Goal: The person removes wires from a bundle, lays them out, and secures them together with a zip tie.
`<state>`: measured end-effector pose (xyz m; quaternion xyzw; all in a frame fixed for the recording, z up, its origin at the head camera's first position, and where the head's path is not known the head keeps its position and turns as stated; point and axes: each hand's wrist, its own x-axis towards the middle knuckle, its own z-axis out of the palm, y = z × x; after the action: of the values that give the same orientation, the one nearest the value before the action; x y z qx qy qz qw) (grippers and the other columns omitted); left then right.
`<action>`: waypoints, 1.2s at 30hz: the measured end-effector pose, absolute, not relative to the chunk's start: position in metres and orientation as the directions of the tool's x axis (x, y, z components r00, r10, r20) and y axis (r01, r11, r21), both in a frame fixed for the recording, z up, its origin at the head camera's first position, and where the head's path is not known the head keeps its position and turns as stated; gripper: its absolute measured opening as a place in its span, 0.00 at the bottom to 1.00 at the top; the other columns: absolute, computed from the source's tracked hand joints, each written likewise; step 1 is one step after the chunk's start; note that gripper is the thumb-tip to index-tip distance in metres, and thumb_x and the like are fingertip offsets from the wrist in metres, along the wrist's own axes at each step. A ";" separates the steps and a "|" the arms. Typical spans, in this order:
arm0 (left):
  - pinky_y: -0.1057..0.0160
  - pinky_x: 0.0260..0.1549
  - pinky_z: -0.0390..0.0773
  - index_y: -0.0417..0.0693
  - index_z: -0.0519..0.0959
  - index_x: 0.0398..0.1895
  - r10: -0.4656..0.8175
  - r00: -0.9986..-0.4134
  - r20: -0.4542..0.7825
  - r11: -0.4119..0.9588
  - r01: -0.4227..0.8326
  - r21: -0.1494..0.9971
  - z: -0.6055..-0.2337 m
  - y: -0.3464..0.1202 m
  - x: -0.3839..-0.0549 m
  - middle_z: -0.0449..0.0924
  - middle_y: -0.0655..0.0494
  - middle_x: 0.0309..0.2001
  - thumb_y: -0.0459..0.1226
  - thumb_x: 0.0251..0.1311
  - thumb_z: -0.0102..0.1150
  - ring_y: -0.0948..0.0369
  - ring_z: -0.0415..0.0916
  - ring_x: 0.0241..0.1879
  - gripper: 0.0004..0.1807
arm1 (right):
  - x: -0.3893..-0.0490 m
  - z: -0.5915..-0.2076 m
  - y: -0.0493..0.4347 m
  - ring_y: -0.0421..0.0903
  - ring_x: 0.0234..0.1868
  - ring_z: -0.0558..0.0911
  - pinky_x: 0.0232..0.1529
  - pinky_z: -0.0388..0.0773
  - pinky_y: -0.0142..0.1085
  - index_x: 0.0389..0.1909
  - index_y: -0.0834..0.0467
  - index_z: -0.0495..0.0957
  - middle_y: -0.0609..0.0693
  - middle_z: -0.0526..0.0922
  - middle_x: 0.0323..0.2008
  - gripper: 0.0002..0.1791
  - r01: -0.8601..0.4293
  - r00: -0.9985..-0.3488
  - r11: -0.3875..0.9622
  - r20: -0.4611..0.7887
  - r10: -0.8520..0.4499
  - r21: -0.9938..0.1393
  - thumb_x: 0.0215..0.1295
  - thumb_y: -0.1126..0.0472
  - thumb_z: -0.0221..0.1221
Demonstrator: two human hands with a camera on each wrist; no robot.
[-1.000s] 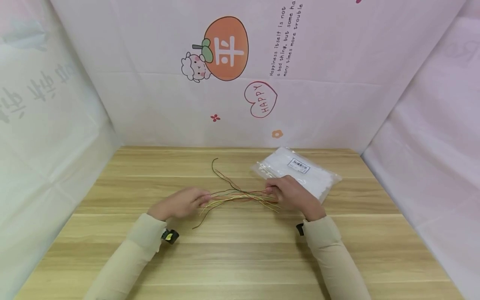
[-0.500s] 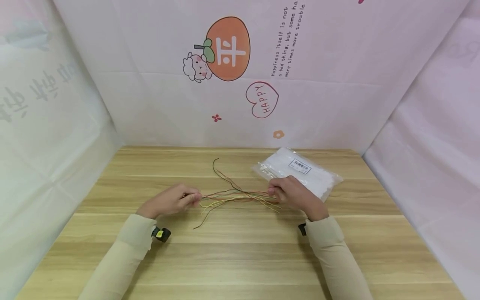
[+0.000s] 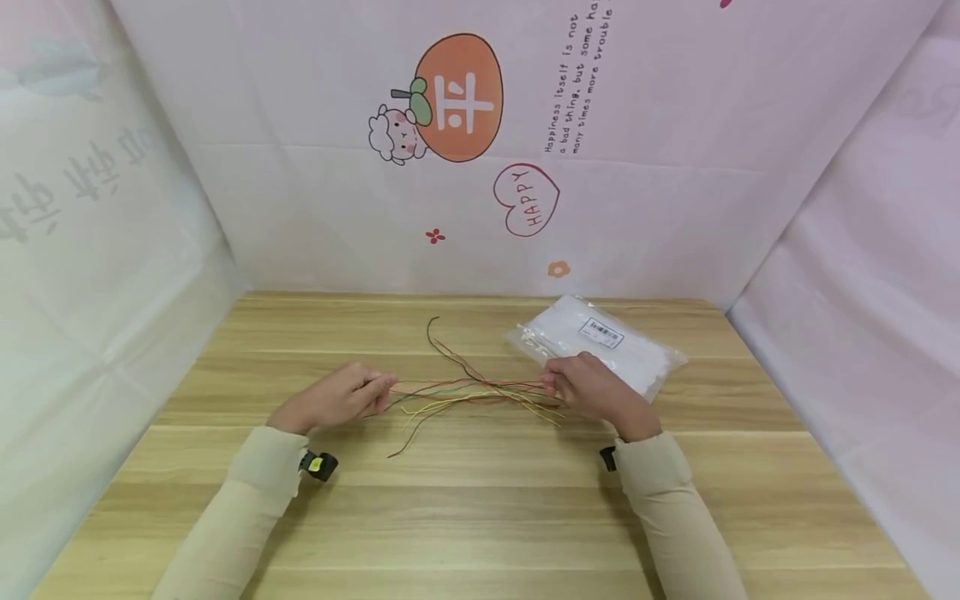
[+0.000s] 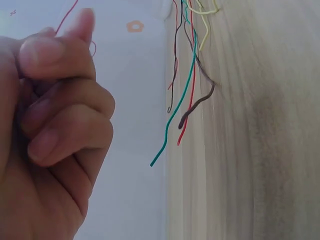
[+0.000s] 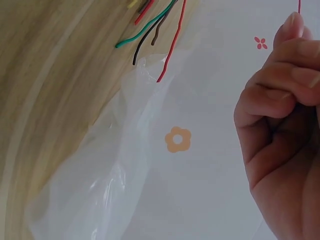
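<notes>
Between finger and thumb my left hand [image 3: 336, 395] pinches one end of a thin red wire [image 4: 66, 18]. The other end is pinched by my right hand [image 3: 597, 395], and the wire runs nearly straight between them. Both hands have their other fingers curled in. Below this wire, a loose bundle of coloured wires lies on the table, crossing near its middle. Yellow wires [image 3: 442, 405] are at the front, and a black wire [image 3: 430, 332] curves toward the back. In the left wrist view a green wire [image 4: 187, 95] hangs apart from the left hand.
A clear plastic bag [image 3: 633, 354] of white contents, with a barcode label [image 3: 602, 332], lies behind and partly under my right hand. Wood-grain table [image 3: 480, 517] runs back to a printed white cloth [image 3: 322, 208]. More white cloth hangs at both sides.
My left hand has moved left, drawing the red wire out nearly straight. Loose wire ends now show below that hand. The right hand has shifted slightly right; the bundle has hardly moved.
</notes>
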<state>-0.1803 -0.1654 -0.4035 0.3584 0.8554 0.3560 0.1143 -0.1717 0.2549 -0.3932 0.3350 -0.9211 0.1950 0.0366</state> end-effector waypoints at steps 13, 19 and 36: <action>0.68 0.23 0.64 0.55 0.65 0.14 0.657 -0.751 0.058 0.637 0.595 0.490 -0.404 -0.164 -0.184 0.61 0.69 0.14 0.44 0.87 0.37 0.71 0.54 0.15 0.32 | -0.173 -0.395 0.259 0.31 0.25 0.71 0.32 0.73 0.29 0.27 0.52 0.80 0.42 0.84 0.25 0.19 -0.616 -0.783 0.715 0.167 -0.599 -0.329 0.74 0.75 0.52; 0.69 0.26 0.65 0.53 0.69 0.19 0.695 -0.715 0.083 0.651 0.673 0.351 -0.405 -0.162 -0.189 0.60 0.69 0.17 0.40 0.86 0.41 0.72 0.55 0.19 0.26 | -0.175 -0.395 0.259 0.31 0.24 0.68 0.32 0.70 0.29 0.25 0.51 0.78 0.41 0.80 0.23 0.18 -0.625 -0.776 0.715 0.153 -0.612 -0.313 0.70 0.75 0.55; 0.62 0.34 0.75 0.48 0.82 0.29 0.577 -0.809 0.110 0.751 0.578 0.318 -0.411 -0.136 -0.196 0.77 0.59 0.29 0.38 0.75 0.61 0.64 0.69 0.30 0.12 | -0.176 -0.398 0.250 0.37 0.23 0.67 0.30 0.70 0.33 0.22 0.50 0.74 0.39 0.69 0.19 0.18 -0.577 -0.803 0.780 -0.009 -0.596 -0.241 0.77 0.62 0.60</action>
<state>-0.1960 -0.1363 -0.4109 0.3086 0.9357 0.1708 -0.0023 -0.1757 0.2496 -0.3981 0.3112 -0.9425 0.1140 -0.0426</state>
